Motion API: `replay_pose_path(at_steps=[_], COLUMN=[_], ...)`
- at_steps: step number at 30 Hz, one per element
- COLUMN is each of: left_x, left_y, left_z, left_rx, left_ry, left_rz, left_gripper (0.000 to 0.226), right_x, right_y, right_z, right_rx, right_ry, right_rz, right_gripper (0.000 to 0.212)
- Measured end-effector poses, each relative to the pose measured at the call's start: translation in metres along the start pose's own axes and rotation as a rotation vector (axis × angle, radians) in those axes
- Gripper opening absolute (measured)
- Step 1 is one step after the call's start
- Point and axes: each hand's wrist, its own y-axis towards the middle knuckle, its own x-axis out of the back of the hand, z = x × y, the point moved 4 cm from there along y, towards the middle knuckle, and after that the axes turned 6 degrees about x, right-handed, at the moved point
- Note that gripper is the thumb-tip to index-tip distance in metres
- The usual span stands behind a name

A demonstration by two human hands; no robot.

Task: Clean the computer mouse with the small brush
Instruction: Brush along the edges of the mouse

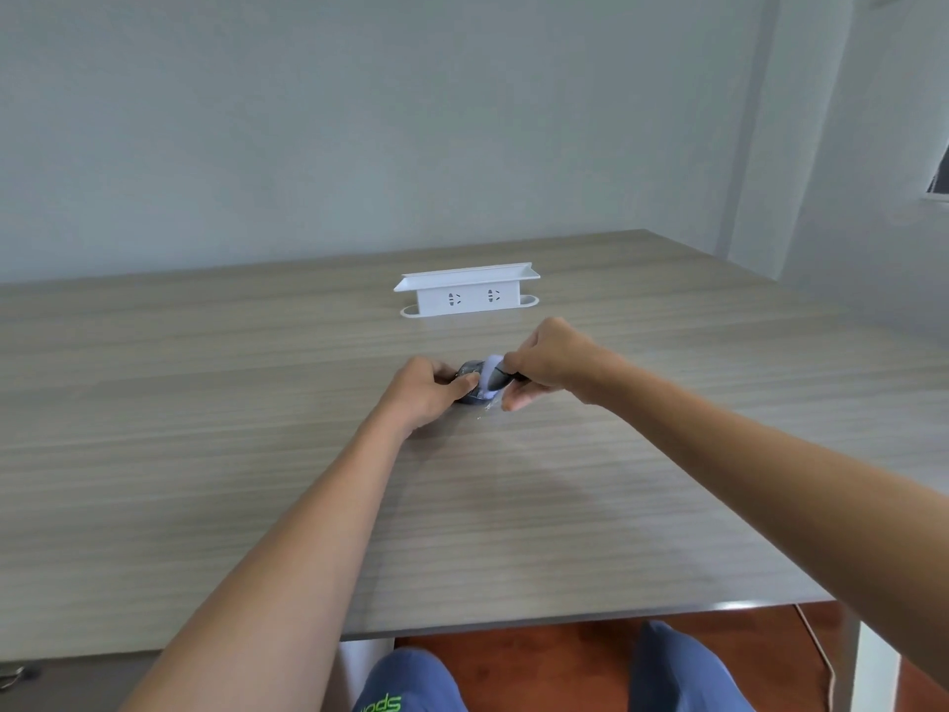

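Head view of a wood-grain desk [257, 403] set against a pale wall. Near the middle of the desk lies a dark computer mouse [470, 385], largely hidden between the two hands. The left hand [426, 390] rests on the desk at the mouse's left side, its grip closed around the mouse body, with fingers over the top and the thumb on the near edge. The right hand [552, 362] reaches in from the right, its grip clenched on the dark handle of a small brush [492, 380]; the brush's pale, lilac-white head lies across the top right of the mouse and touches it. One right finger extends down to the desk just beside the mouse's near right edge. The brush handle is mostly covered by the fingers, so its length cannot be told.

Farther back, well apart from the hands, stands a white socket box [466, 291] with two outlets on its near face and an open tray-like top; whether the tray holds anything cannot be seen from this angle. At the near edge the person's blue trousers [683, 670] show above a red-brown floor [565, 655].
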Motion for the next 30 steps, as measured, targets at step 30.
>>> replay_pose_path(at_steps=[30], left_x=[-0.003], left_y=[0.000], left_z=[0.000], left_rx=[-0.006], left_ry=[0.036], left_rz=[0.011], left_gripper=[0.032], right_x=[0.012], right_y=[0.009], right_z=[-0.007], right_rx=[-0.076], right_ry=[0.161], right_rz=[0.135], right_gripper=[0.014])
